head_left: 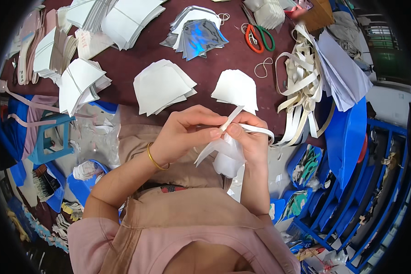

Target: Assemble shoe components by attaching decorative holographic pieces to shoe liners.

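My left hand (187, 129) and my right hand (253, 142) meet in front of my lap, near the table's front edge. Thumbs and fingertips of both are pinched on a narrow white strip (235, 112). One strip end sticks up between the hands; the rest loops out past my right hand. Below the fingers hangs a thin white piece (228, 160), partly see-through and folded; how it joins the strip is hidden by my fingers. Just beyond lie two stacks of white curved-edge pieces, a larger left stack (162, 87) and a smaller right stack (235, 89).
On the dark red table (118, 68) lie shiny silver pieces (201, 39), scissors with red and green handles (255, 39) and tied white bundles (82, 84). A heap of cream strips (301, 82) hangs over the right edge. Blue bins (306, 164) and a blue rack (351, 196) stand right.
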The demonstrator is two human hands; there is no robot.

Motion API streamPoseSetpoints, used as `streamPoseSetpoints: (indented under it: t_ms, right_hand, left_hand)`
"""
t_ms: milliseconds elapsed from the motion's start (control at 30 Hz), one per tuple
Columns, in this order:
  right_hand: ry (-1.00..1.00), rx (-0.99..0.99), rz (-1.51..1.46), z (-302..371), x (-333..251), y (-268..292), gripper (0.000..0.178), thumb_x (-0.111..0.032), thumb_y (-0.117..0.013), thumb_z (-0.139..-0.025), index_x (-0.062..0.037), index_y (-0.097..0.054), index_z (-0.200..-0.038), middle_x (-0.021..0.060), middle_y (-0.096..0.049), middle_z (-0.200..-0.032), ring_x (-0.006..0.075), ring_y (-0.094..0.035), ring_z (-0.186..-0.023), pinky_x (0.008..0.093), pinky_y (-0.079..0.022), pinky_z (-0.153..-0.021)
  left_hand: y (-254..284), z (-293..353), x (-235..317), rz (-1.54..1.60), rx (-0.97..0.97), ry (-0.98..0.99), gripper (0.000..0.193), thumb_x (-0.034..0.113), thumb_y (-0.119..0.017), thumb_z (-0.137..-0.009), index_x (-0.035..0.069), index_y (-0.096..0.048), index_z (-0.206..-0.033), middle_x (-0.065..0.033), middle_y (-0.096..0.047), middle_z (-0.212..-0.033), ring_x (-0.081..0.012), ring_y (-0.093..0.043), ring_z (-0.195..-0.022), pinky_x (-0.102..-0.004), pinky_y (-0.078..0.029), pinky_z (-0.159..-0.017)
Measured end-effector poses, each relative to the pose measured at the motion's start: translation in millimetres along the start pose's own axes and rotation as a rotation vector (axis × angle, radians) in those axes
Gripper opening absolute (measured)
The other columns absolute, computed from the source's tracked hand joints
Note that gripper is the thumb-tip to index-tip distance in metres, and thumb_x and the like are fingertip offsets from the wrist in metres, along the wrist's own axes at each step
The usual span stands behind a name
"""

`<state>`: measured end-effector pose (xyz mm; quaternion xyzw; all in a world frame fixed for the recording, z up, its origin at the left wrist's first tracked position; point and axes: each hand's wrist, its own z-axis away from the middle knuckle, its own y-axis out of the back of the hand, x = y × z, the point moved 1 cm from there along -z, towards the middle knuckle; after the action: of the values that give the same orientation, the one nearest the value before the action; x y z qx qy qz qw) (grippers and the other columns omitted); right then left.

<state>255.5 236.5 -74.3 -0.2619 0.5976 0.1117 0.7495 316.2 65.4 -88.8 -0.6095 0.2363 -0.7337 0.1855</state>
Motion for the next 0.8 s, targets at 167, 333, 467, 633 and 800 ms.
streamPoseSetpoints:
  t_ms: [167, 333, 467, 633, 800]
  right_hand:
    - [0.077, -0.037, -0.012, 3, 2, -6, 0.012, -0.005, -0.063, -0.088, 0.0047, -0.059, -0.093, 0.0116, -0.065, -0.080, 0.0159, -0.062, -0.073, 0.0275, -0.051, -0.067]
    - [0.195, 0.068, 0.260, 9, 0, -20, 0.009, -0.003, -0.060, -0.090, 0.0037, -0.056, -0.094, 0.0080, -0.062, -0.084, 0.0120, -0.060, -0.074, 0.0246, -0.049, -0.067]
    - [0.265, 0.148, 0.426, 9, 10, -16, 0.008, 0.000, -0.061, -0.086, 0.0024, -0.055, -0.090, 0.0030, -0.057, -0.081, 0.0080, -0.056, -0.069, 0.0221, -0.046, -0.061]
    - [0.260, 0.174, 0.342, 10, 18, -18, 0.006, 0.001, -0.059, -0.084, 0.0005, -0.054, -0.087, 0.0029, -0.057, -0.081, 0.0083, -0.055, -0.068, 0.0210, -0.045, -0.060]
    - [0.063, 0.196, -0.062, 27, 36, 8, 0.035, -0.009, -0.063, -0.083, 0.0033, -0.051, -0.113, 0.0164, -0.061, -0.111, 0.0177, -0.062, -0.092, 0.0315, -0.053, -0.081]
  left_hand:
    - [1, 3, -4, 0.097, -0.027, -0.006, 0.026, 0.006, -0.067, -0.084, 0.003, -0.067, -0.110, -0.0055, -0.060, -0.105, -0.0122, -0.061, -0.093, -0.0240, -0.048, -0.080]
    - [-1, 1, -7, 0.066, 0.024, -0.052, 0.025, 0.005, -0.067, -0.084, 0.002, -0.068, -0.108, -0.0052, -0.060, -0.106, -0.0113, -0.061, -0.090, -0.0240, -0.048, -0.080]
    - [-4, -2, -12, -0.251, 0.077, -0.289, 0.023, 0.005, -0.067, -0.084, 0.001, -0.068, -0.107, -0.0056, -0.061, -0.106, -0.0103, -0.060, -0.088, -0.0222, -0.048, -0.077]
    - [-2, -6, -9, -0.267, 0.158, -0.144, 0.018, 0.005, -0.064, -0.086, -0.001, -0.067, -0.103, -0.0041, -0.064, -0.096, -0.0082, -0.060, -0.082, -0.0216, -0.050, -0.072]
    - [33, -9, 11, -0.248, 0.504, -0.045, 0.018, 0.012, -0.062, -0.088, 0.000, -0.065, -0.102, -0.0012, -0.065, -0.090, -0.0057, -0.058, -0.077, -0.0209, -0.051, -0.070]
